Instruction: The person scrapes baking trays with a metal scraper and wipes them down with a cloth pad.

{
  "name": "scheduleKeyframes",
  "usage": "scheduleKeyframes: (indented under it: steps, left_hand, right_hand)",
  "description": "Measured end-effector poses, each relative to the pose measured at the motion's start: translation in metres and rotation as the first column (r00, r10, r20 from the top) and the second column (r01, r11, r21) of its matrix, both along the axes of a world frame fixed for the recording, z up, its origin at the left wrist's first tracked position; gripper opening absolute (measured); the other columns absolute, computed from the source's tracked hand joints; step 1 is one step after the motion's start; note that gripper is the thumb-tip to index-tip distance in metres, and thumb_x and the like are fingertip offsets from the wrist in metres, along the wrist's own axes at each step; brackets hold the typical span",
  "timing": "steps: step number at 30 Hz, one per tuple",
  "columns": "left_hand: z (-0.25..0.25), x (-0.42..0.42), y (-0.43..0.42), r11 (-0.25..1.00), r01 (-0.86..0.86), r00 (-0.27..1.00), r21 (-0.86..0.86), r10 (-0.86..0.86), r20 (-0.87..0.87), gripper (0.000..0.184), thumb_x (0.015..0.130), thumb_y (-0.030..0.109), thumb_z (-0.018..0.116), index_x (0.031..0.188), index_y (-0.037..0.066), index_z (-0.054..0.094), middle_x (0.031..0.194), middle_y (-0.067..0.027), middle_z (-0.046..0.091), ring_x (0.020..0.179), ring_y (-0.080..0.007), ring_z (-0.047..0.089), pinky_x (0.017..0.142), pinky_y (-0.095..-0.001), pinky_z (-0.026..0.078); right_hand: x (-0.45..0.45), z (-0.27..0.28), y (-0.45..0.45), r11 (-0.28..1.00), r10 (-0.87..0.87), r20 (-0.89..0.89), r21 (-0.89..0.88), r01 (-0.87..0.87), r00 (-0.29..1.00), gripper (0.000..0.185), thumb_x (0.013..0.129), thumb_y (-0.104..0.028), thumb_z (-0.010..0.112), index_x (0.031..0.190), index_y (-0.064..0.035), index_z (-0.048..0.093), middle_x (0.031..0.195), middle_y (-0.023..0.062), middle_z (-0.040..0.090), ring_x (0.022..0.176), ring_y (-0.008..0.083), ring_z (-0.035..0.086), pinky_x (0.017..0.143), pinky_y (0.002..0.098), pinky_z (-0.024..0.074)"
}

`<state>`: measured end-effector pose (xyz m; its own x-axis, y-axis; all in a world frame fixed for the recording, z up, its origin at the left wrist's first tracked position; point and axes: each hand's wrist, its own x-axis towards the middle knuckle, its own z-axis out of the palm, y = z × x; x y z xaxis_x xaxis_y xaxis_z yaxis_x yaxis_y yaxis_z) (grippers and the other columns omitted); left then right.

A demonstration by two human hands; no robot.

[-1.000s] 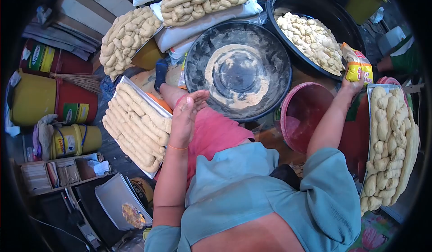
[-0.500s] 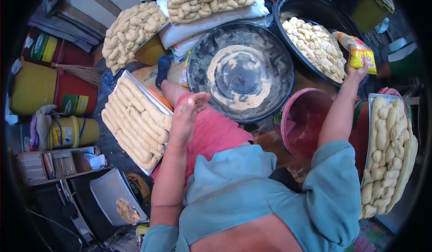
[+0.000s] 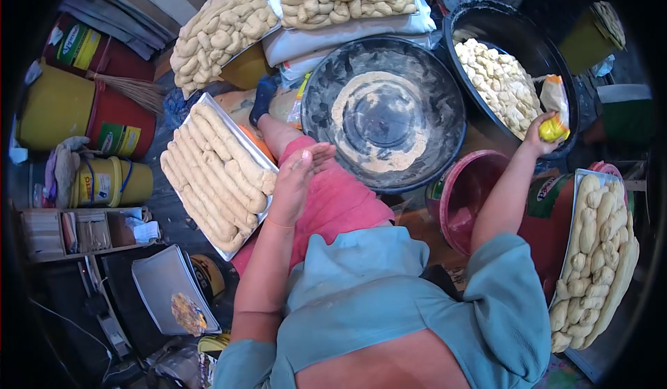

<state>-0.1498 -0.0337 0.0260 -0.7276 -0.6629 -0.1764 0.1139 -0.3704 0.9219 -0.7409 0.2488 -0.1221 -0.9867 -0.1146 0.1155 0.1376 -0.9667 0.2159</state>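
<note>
My right hand (image 3: 538, 139) grips a yellow-and-clear plastic bag of bread crumbs (image 3: 554, 97) by its yellow part, over the right rim of a deep black tub (image 3: 509, 15). Pale dough pieces (image 3: 497, 86) are heaped in that tub. My left hand (image 3: 304, 170) is raised above my lap with its fingers stretched out and nothing in it. Close to it, crumb-coated dough ropes (image 3: 215, 173) lie in rows on a metal tray (image 3: 240, 135). In front of me stands a wide black basin (image 3: 316, 104) with light brown crumbs (image 3: 385, 86) spread in a ring.
Braided dough (image 3: 347, 0) is piled on white sacks (image 3: 326, 38), with more dough (image 3: 219, 38) beside it. At right, a tray of twisted dough (image 3: 594, 257) stands near a red bucket (image 3: 467, 201). Buckets (image 3: 55, 114) and a wooden box (image 3: 83, 232) line the left side.
The bag has turned in my right hand, its clear end now pointing up and its printed front out of sight. The whole view has shifted slightly. My left hand stays raised.
</note>
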Motion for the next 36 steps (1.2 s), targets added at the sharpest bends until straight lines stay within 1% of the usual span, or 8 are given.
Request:
scheduleKeyframes:
  steps: [3,6,9,13,15,17,24,36]
  left_hand:
    - [-0.005,-0.001,-0.001,1.0,0.012,1.0,-0.012,-0.012,0.008,0.046,0.099,0.036,0.047,0.123,-0.001,0.056,0.121,-0.0142,0.062,0.115,-0.0228,0.057,0.099,-0.0349,0.042]
    - [-0.001,-0.001,0.0,0.999,0.018,0.999,-0.046,-0.016,0.039,0.045,0.099,0.036,0.047,0.123,-0.001,0.056,0.121,-0.0139,0.062,0.115,-0.0226,0.057,0.098,-0.035,0.042]
    - [0.0,0.002,-0.001,0.999,0.021,0.998,-0.049,-0.018,0.053,0.045,0.099,0.035,0.047,0.124,-0.002,0.056,0.12,-0.0143,0.061,0.113,-0.0225,0.058,0.097,-0.0348,0.044]
    - [0.001,-0.001,-0.005,0.998,0.009,0.998,-0.065,-0.005,0.069,0.047,0.099,0.039,0.046,0.121,-0.002,0.057,0.114,-0.0128,0.064,0.107,-0.0207,0.06,0.093,-0.0334,0.046]
    - [0.007,0.003,-0.01,0.999,0.046,0.992,-0.013,-0.045,0.115,0.047,0.099,0.043,0.045,0.116,0.002,0.059,0.109,-0.0102,0.065,0.1,-0.0176,0.062,0.086,-0.0305,0.048]
    - [0.014,0.01,-0.014,0.999,0.031,0.992,0.04,-0.036,0.123,0.049,0.098,0.049,0.043,0.106,0.004,0.06,0.097,-0.0082,0.065,0.082,-0.0153,0.065,0.069,-0.0267,0.052]
    - [0.032,0.098,-0.011,0.973,-0.218,0.916,0.072,0.178,0.359,0.06,0.094,0.055,0.047,0.099,-0.003,0.06,0.077,-0.014,0.065,0.064,-0.0206,0.067,0.056,-0.0279,0.055]
    - [0.029,0.176,0.018,0.875,-0.47,0.867,0.114,0.434,0.245,0.023,0.093,0.023,0.054,0.082,0.003,0.057,0.063,-0.0073,0.058,0.05,-0.0144,0.057,0.045,-0.0256,0.047]
  right_hand:
    - [0.058,-0.009,-0.031,0.969,0.204,0.022,-0.149,-0.198,0.979,0.043,0.082,-0.026,0.064,0.117,-0.0015,0.057,0.112,0.0129,0.062,0.101,0.0301,0.06,0.084,0.0428,0.0555]
    - [0.145,0.024,-0.09,0.714,0.579,-0.065,-0.44,-0.544,0.813,0.036,0.076,-0.016,0.069,0.107,-0.0033,0.057,0.098,0.0086,0.058,0.09,0.0212,0.059,0.077,0.0384,0.0558]
    - [0.217,0.044,-0.147,0.508,0.757,-0.196,-0.423,-0.75,0.623,0.037,0.076,-0.015,0.07,0.109,-0.0047,0.056,0.092,0.0054,0.056,0.084,0.0194,0.061,0.073,0.0381,0.0554]
    - [0.29,0.042,-0.2,0.269,0.948,-0.081,-0.311,-0.912,0.307,0.052,0.072,-0.019,0.075,0.119,-0.0067,0.055,0.101,0.0081,0.055,0.084,0.0194,0.057,0.068,0.0344,0.0565]
    - [0.333,0.032,-0.216,0.134,0.986,-0.066,-0.25,-0.959,0.155,0.05,0.079,-0.034,0.069,0.122,-0.0107,0.056,0.112,0.0123,0.058,0.088,0.024,0.062,0.07,0.0364,0.0575]
    - [0.383,0.041,-0.225,-0.006,0.998,-0.063,-0.262,-0.965,0.01,0.049,0.083,-0.039,0.065,0.123,-0.0119,0.056,0.114,0.0117,0.06,0.089,0.025,0.063,0.069,0.0385,0.0582]
    - [0.485,0.034,-0.229,-0.265,0.964,-0.009,-0.105,-0.958,-0.266,0.051,0.087,-0.046,0.059,0.126,-0.0138,0.054,0.116,0.0113,0.062,0.088,0.0265,0.064,0.067,0.0358,0.0593]
    - [0.548,0.014,-0.227,-0.493,0.861,0.092,-0.086,-0.866,-0.5,0.055,0.083,-0.048,0.064,0.127,-0.0164,0.055,0.116,0.0113,0.062,0.088,0.0283,0.063,0.069,0.0353,0.0584]
